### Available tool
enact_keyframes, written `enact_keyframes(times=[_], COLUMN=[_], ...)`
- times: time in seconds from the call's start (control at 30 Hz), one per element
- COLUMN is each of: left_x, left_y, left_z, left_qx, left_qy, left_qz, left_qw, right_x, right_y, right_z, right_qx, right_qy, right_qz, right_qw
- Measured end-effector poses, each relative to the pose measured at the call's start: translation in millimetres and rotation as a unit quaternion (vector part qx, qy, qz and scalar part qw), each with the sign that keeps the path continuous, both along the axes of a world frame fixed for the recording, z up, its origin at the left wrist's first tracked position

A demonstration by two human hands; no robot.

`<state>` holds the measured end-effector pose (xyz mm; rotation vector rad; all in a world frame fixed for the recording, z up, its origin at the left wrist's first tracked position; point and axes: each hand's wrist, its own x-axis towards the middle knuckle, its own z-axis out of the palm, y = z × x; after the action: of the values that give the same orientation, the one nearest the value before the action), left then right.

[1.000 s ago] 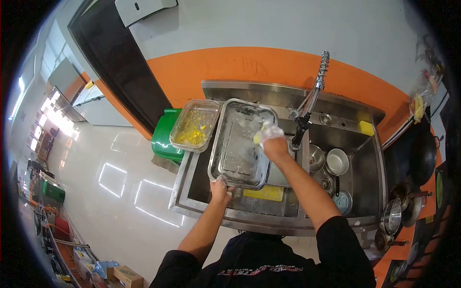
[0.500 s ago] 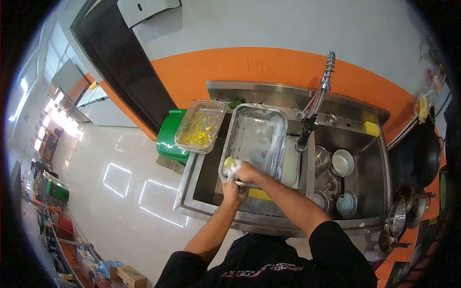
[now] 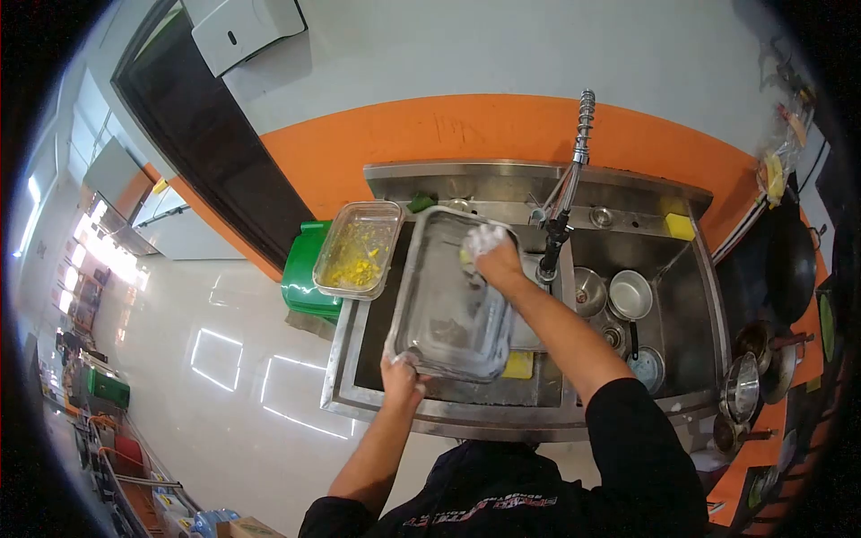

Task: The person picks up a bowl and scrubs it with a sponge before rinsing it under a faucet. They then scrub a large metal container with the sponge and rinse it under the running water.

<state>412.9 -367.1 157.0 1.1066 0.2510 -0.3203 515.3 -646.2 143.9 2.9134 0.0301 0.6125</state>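
Observation:
A deep rectangular metal-looking tray (image 3: 448, 309), streaked with suds, is held tilted over the left sink basin. My left hand (image 3: 402, 378) is closed on its near left corner, with foam on the fingers. Inside the tray, near the far right corner, my right hand (image 3: 493, 255) presses a yellowish sponge (image 3: 466, 260) against the surface. Thick white foam covers the right fingers and hides part of the sponge. Behind the tray's right side, a second pan (image 3: 529, 334) shows in part.
A clear container (image 3: 390, 220) with yellow scraps sits at the left sink edge, by a green bin (image 3: 305, 269). A spring faucet (image 3: 581, 134) rises behind the sink (image 3: 556, 426). The right basin holds several pots, including a small saucepan (image 3: 630, 296). A yellow sponge (image 3: 679, 226) lies at the back right corner.
My right hand has moved with the sponge from the tray's near left corner to its far right part. My left hand has shifted left onto the corner, and the tray has tilted.

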Motion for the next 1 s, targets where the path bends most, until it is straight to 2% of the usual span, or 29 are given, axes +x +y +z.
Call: enact_keyframes(times=[0.07,0.1,0.13,0.17,0.2,0.23,0.27,0.3,0.33,0.37,0.43,0.47,0.53,0.57,0.6,0.67,0.7,0.77,0.8,0.83,0.87,0.9,0.93,0.97,1.0], left_x=[7,7,11,18,26,32,38,40,42,49,60,63,62,80,80,75,73,70,70,73,71,66,64,67,65], left_y=[14,11,15,22,29,35,41,45,44,43,47,49,46,58,57,44,35,28,24,19,12,2,-7,-14,-19], left_z=[-8,-1,1,-12,-26,-27,-29,-30,-20,-11,-4,-6,13,-9,-6,17,28,36,37,37,37,41,44,38,38], left_qx=[-0.026,0.026,0.039,0.073,0.109,0.109,0.243,0.365,0.368,0.342,0.306,0.309,0.257,0.295,0.295,0.332,0.349,0.357,0.362,0.348,0.346,0.356,0.365,0.377,0.374], left_qy=[-0.061,-0.046,-0.071,-0.079,-0.088,-0.089,-0.273,-0.440,-0.437,-0.413,-0.346,-0.338,-0.280,-0.325,-0.321,-0.426,-0.457,-0.479,-0.503,-0.529,-0.530,-0.541,-0.552,-0.584,-0.585], left_qz=[-0.039,-0.003,-0.013,0.007,0.029,0.030,0.052,0.072,0.078,0.126,0.231,0.244,0.261,0.256,0.262,0.231,0.243,0.218,0.200,0.193,0.188,0.175,0.163,0.154,0.151], left_qw=[0.997,0.999,0.997,0.994,0.990,0.990,0.929,0.817,0.817,0.835,0.856,0.855,0.887,0.861,0.861,0.809,0.781,0.772,0.759,0.750,0.751,0.742,0.732,0.702,0.703], right_x=[-10,-21,-28,-21,-22,-22,-22,-24,-29,-34,-45,-51,-71,-69,-82,-89,-92,-91,-91,-90,-87,-83,-81,-77,-75], right_y=[-5,-5,-5,-15,-18,-19,-19,-21,-25,-28,-30,-30,-28,-31,-23,-7,-1,7,18,30,40,55,74,90,102], right_z=[15,28,36,21,23,26,29,27,21,15,6,3,-4,-23,-1,28,37,57,70,74,76,75,76,75,81], right_qx=[-0.003,-0.018,-0.031,0.007,0.007,0.132,0.254,0.254,0.316,0.375,0.417,0.456,0.486,0.542,0.568,0.581,0.582,0.520,0.432,0.411,0.450,0.436,0.518,0.501,0.473], right_qy=[0.044,-0.024,-0.091,-0.182,-0.182,-0.137,-0.089,-0.087,-0.122,-0.155,-0.129,-0.107,-0.036,-0.088,-0.083,-0.184,-0.181,-0.160,-0.161,-0.095,0.010,0.009,0.016,-0.023,-0.069], right_qz=[-0.030,-0.035,-0.041,-0.059,-0.059,-0.064,-0.066,-0.061,-0.015,0.032,0.050,0.059,0.071,0.076,0.014,-0.060,-0.066,-0.003,0.046,0.030,0.106,0.129,0.153,0.211,0.243], right_qw=[0.999,0.999,0.995,0.982,0.982,0.980,0.961,0.961,0.941,0.913,0.898,0.882,0.870,0.832,0.818,0.791,0.790,0.839,0.886,0.906,0.887,0.890,0.842,0.839,0.844])
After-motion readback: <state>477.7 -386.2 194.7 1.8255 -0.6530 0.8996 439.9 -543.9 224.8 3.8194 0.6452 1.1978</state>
